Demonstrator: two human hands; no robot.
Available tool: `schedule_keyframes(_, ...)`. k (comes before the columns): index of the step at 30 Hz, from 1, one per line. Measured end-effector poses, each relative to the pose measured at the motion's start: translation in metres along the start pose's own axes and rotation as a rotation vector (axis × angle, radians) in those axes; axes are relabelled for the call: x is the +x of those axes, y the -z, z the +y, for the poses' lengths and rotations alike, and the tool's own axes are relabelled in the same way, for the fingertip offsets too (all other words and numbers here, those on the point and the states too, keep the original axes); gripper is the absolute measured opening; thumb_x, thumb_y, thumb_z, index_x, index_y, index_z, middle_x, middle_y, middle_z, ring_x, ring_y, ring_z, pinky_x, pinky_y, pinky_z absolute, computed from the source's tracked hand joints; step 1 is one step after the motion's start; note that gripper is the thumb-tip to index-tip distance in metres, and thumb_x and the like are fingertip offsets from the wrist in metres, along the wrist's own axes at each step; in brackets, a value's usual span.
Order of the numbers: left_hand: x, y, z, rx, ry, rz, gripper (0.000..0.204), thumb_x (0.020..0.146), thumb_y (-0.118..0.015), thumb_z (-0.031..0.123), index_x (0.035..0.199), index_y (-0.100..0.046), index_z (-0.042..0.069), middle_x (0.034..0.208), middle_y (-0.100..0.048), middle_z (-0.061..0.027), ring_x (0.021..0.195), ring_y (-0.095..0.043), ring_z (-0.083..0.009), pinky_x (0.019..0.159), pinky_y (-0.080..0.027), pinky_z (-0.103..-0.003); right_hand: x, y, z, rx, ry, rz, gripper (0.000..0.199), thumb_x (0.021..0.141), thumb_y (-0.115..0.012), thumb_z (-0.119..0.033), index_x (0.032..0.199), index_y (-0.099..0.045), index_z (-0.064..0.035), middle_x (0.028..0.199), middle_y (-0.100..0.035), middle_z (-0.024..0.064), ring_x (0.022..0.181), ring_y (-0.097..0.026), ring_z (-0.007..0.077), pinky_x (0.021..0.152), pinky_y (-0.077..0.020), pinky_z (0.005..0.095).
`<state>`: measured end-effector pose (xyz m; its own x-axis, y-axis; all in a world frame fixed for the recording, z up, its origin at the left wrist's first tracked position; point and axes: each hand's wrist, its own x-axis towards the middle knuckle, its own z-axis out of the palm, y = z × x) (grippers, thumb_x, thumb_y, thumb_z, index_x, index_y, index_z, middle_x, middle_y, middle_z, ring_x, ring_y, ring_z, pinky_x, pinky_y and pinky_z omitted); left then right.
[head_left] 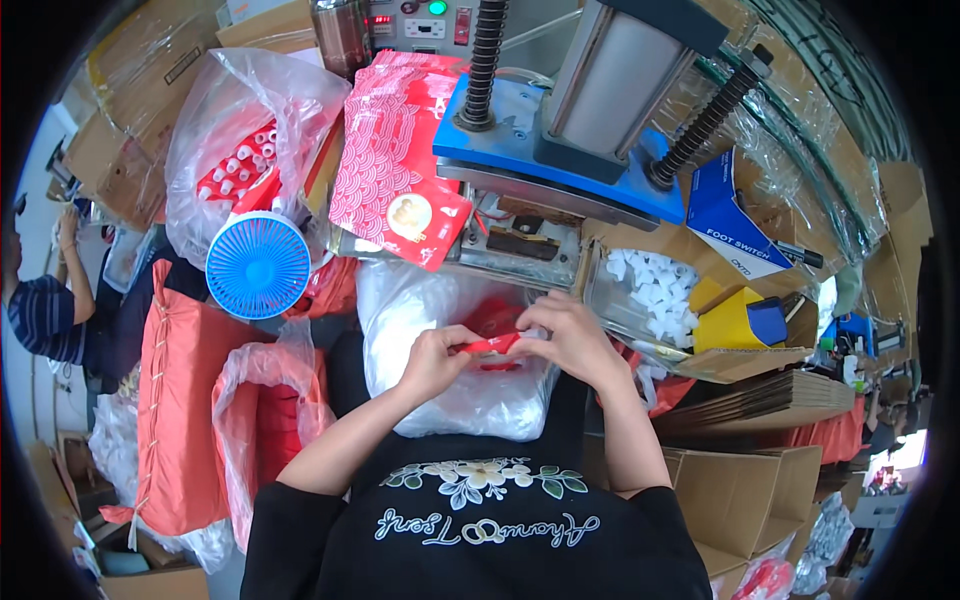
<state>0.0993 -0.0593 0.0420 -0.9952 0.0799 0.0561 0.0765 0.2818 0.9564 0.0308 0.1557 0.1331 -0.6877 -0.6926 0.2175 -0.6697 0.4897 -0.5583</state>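
In front of my body, my left hand (436, 364) pinches one end of a small red piece (491, 345) that looks like folded or rolled plastic film. My right hand (570, 338) grips its other end, with fingers closed around it. Both hands are just above a clear plastic bag (470, 405) on my lap, where more red material shows through behind the fingers. Beyond them a stack of red printed pouches (390, 165) lies beside a press with a blue plate (555, 140). White plastic spouts (655, 290) fill a clear bin to the right of my hands.
A blue fan (258, 265) stands at left, before a bag of red-and-white tubular parts (240, 165). Orange-red sacks (195, 400) stand lower left. Cardboard boxes (745, 490) and a yellow-and-blue object (738, 322) are at right. Another person (48, 310) sits far left.
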Motion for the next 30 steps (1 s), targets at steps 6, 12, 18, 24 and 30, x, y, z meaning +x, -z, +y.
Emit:
schedule_keyframes(6,0.025,-0.001,0.009,-0.215,0.133,-0.091,0.018,0.089,-0.068,0.014,0.094,-0.071,-0.003,0.079,-0.069,-0.0032,0.069,-0.060,-0.0065,0.064,-0.048,-0.023,0.010,0.000,0.009,0.147,-0.216,0.121,0.037,0.073,-0.080,-0.023,0.101,-0.065,-0.0030,0.092,-0.068,0.0101,0.083,-0.064,0.0230,0.074,-0.0488,0.0346)
schedule_keyframes(12,0.069,-0.014,0.037,-0.467,0.346,0.057,0.024,0.088,-0.069,0.018,0.095,-0.071,-0.005,0.080,-0.071,-0.0070,0.066,-0.063,-0.0088,0.059,-0.050,-0.025,-0.002,0.015,0.039,0.115,-0.344,0.507,0.038,0.084,-0.071,-0.016,0.118,-0.063,-0.0019,0.109,-0.068,0.0109,0.093,-0.065,0.0197,0.080,-0.0502,0.0306)
schedule_keyframes(18,0.097,-0.010,0.042,-0.805,0.437,0.161,0.020,0.087,-0.069,0.014,0.095,-0.070,-0.005,0.083,-0.071,-0.0107,0.068,-0.066,-0.0137,0.061,-0.053,-0.028,-0.023,0.029,0.089,-0.284,-0.479,0.488,0.025,0.088,-0.062,-0.011,0.112,-0.066,-0.0040,0.104,-0.065,0.0154,0.092,-0.065,0.0286,0.076,-0.0501,0.0350)
schedule_keyframes(24,0.099,0.031,0.037,-0.090,0.008,0.212,0.022,0.086,-0.071,0.020,0.092,-0.073,-0.002,0.080,-0.072,-0.0084,0.071,-0.068,-0.0199,0.064,-0.052,-0.032,-0.020,0.015,0.087,-0.423,-0.434,0.450,0.033,0.079,-0.065,-0.003,0.112,-0.065,-0.0060,0.102,-0.058,0.0166,0.094,-0.059,0.0366,0.079,-0.0492,0.0434)
schedule_keyframes(30,0.051,0.098,-0.011,0.915,-0.297,0.263,0.067,0.069,-0.077,0.019,0.132,-0.054,0.015,0.146,-0.043,-0.0079,0.139,-0.035,-0.0276,0.112,-0.021,-0.054,-0.035,0.013,0.084,-0.174,-0.434,0.563,0.021,0.085,-0.060,-0.005,0.106,-0.062,-0.0017,0.094,-0.059,0.0142,0.070,-0.062,0.0246,0.065,-0.0490,0.0326)
